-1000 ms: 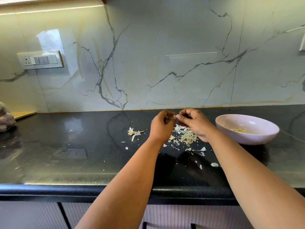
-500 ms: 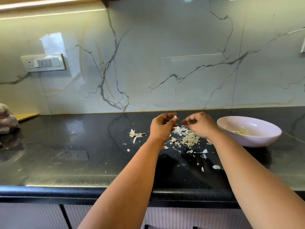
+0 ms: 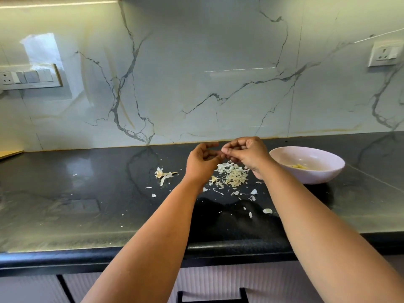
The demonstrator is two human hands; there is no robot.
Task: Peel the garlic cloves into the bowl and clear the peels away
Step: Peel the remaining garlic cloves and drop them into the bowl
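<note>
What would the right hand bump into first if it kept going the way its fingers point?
The right hand points leftward, so it would meet the left hand first; their fingertips look almost touching already, though depth is hard to judge from this view.

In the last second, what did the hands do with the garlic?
The left hand and right hand drew apart half a second ago, a pale clove showing at the left fingers, then came back together above the peel pile. What they pinch now is hidden. The bowl with its peeled cloves and the scattered peels stayed put.
</note>
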